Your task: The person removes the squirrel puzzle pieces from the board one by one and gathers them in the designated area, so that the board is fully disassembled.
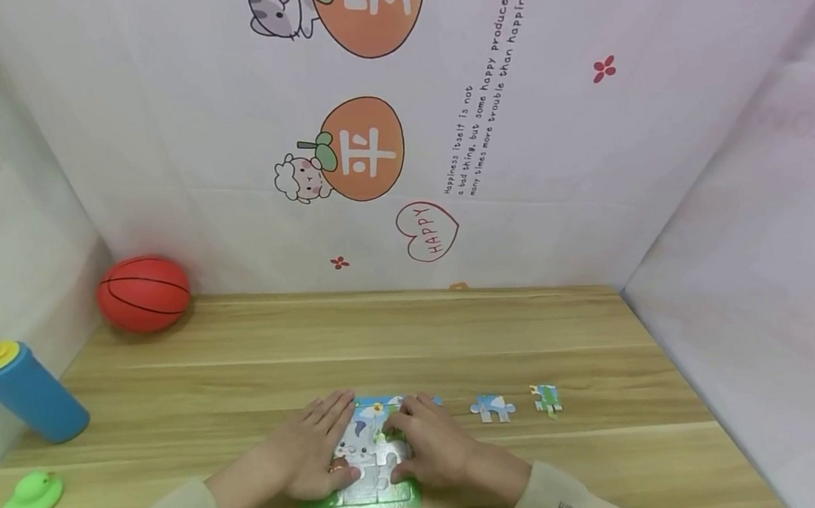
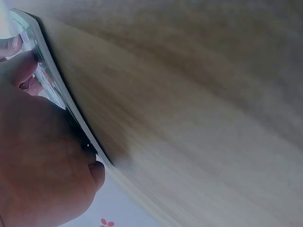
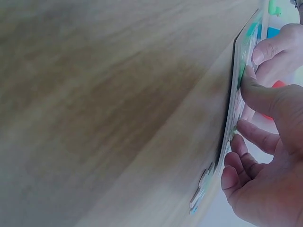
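Head view: left hand and right hand press flat on one colourful cardboard jigsaw puzzle; two loose pieces lie beside it on the wooden table.

Seeing green-edged jigsaw puzzle lying flat on worktop; two loose pieces sitting just right of it.

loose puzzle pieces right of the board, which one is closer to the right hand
The mostly blue loose piece; it lies nearer the right hand. The greener piece lies farther right.
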Motion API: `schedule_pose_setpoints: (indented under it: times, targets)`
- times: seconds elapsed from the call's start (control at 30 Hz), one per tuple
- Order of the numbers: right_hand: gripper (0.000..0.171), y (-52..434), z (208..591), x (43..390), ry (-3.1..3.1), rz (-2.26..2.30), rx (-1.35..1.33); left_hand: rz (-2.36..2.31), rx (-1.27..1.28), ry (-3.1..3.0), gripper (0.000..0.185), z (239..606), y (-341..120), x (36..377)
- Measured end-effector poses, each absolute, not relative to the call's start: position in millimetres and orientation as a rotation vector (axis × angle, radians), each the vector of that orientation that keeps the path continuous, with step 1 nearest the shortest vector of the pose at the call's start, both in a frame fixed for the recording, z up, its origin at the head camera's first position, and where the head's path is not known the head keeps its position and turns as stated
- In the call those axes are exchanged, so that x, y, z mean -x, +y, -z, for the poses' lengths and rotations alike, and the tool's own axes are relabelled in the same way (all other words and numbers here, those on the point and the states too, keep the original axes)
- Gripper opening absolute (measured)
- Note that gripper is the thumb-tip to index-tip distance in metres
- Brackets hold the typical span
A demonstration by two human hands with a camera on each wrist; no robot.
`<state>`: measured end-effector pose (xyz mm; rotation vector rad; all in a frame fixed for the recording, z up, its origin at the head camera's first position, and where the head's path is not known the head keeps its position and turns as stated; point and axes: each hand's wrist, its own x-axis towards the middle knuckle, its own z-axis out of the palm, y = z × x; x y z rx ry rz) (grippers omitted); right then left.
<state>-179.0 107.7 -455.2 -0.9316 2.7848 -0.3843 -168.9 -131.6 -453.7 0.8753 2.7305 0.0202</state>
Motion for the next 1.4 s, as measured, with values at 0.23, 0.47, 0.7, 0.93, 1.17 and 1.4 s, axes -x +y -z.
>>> schedule_pose_setpoints:
  times: [0.23, 0.47, 0.7, 0.93, 1.17, 1.4]
  targets:
    - [0.054, 108, 457, 178, 2.774, 0.447, 0.949, -0.018, -0.856, 2.741, 0.093, 454, -130, 169]
    - [0.032, 109, 456, 180, 2.729, 0.598, 1.032, -0.028, -0.849, 2.737, 0.093, 454, -130, 169]
    - [0.015, 110, 455, 181, 2.676, 0.673, 1.106, -0.032, -0.849, 2.737, 0.093, 454, -129, 169]
    - [0.014, 108, 452, 180, 2.668, 0.663, 1.124, -0.045, -0.832, 2.729, 0.093, 453, -129, 170]
    - [0.013, 107, 448, 178, 2.66, 0.661, 1.11, -0.077, -0.84, 2.714, 0.093, 455, -132, 171]
    - [0.01, 122, 444, 176, 2.669, 0.869, 1.078, -0.082, -0.83, 2.717, 0.093, 454, -131, 169]
